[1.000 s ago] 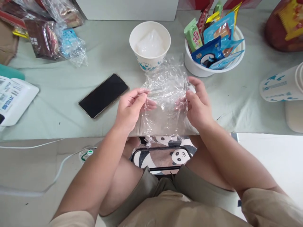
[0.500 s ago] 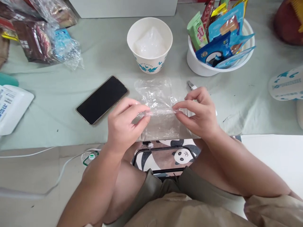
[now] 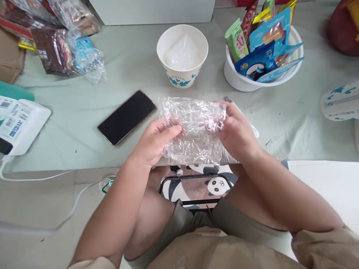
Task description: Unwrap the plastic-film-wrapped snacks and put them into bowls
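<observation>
A crumpled clear plastic bag (image 3: 193, 142) is spread between my hands at the table's near edge. My left hand (image 3: 157, 140) grips its left side, thumb on top and fingers seen through the film. On the right side my right hand (image 3: 237, 130) holds the bag, its fingertips partly behind the film. A utility knife with a white handle (image 3: 254, 129) lies on the cloth, partly hidden by my right hand. Beyond the bag stands a paper cup (image 3: 179, 76) with blue leaf prints and crumpled translucent plastic (image 3: 182, 52) inside.
A black phone (image 3: 126, 117) lies left of my hands. At the back right sits a white tub (image 3: 246, 86) of snack packets. Wrapped snacks (image 3: 53, 52) are piled back left, above a white device (image 3: 28, 123) with a cable. Another printed cup (image 3: 340, 101) lies far right.
The plastic bag has been lifted and opened out wider, its folded strip now spread. My fingers went from pinching its middle to holding its sides. The view has shifted slightly.
</observation>
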Demonstrator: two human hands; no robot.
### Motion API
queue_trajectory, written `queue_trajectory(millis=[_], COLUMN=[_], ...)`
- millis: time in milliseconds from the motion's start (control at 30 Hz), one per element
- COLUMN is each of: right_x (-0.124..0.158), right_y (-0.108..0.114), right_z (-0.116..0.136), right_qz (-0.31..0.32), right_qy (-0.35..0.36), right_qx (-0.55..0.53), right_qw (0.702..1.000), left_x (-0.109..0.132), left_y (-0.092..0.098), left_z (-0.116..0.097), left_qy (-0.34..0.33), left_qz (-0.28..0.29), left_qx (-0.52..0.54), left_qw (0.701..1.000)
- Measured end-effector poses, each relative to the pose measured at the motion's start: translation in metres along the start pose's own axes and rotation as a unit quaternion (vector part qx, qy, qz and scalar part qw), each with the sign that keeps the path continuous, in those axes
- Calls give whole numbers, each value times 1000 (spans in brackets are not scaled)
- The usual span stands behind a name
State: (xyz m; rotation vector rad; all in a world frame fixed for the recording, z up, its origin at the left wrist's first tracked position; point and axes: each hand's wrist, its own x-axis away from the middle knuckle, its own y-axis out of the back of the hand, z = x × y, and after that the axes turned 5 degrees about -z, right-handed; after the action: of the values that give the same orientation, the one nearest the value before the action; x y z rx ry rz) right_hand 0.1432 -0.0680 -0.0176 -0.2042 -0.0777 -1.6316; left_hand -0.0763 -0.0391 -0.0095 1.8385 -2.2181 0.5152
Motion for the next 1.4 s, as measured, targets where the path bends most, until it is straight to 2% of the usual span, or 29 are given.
queue_trajectory(millis=[67, 133, 267, 333, 433, 533, 633, 700, 833, 900, 1033, 1100, 1167, 1233, 1300, 1367, 1400], right_x=[0, 0, -4, -6, -9, -10, -11, -13, -15, -16, -14, -13, -13, -12, -12, -10, -9], right_y=[-1, -2, 1, 4, 9, 12, 11, 10, 6, 4, 0, -1, -1, -1, -1, -1, 0], right_z=[4, 7, 5, 2, 1, 3, 5, 6, 8, 10, 10, 9, 7, 3, -1, -7, -10], right_qz=[72, 102, 50, 28, 4, 21, 32, 29, 112, 150, 129, 111, 98, 81, 26, -40, -52], right_qy=[-30, -56, -71, -64, -23, -11, -25, -54, -143, -154, -88, -53, -27, 3, 59, 128, 152], right_qx=[15, 33, 15, -4, -33, -36, 28, 34, -16, 0, 5, 8, 19, 49, 114, 183, 201], right_qw=[997, 993, 996, 998, 999, 999, 999, 998, 983, 977, 988, 992, 995, 996, 991, 974, 966], left_x=[-3, -7, -13, -15, -20, -23, -25, -27, -33, -34, -32, -30, -27, -25, -23, -21, -21], left_y=[-3, -5, -3, -2, -1, -2, -3, -3, -3, -5, -12, -15, -17, -17, -17, -17, -17], left_z=[-1, -1, -3, -5, -8, -11, -11, -9, -1, 3, 9, 7, 4, 1, -2, -3, -3], left_qy=[12, 32, 50, 49, 15, -12, -17, -26, -53, -105, -278, -314, -278, -200, -134, -104, -102], left_qz=[-28, -11, 69, 78, 53, 54, 39, 22, 13, -6, -53, -20, 47, 93, 94, 92, 95], left_qx=[20, 12, -32, -18, 33, 60, 23, -11, -49, -126, -268, -264, -232, -214, -220, -214, -204], left_qw=[999, 999, 996, 996, 998, 997, 999, 999, 997, 986, 921, 912, 931, 952, 962, 967, 969])
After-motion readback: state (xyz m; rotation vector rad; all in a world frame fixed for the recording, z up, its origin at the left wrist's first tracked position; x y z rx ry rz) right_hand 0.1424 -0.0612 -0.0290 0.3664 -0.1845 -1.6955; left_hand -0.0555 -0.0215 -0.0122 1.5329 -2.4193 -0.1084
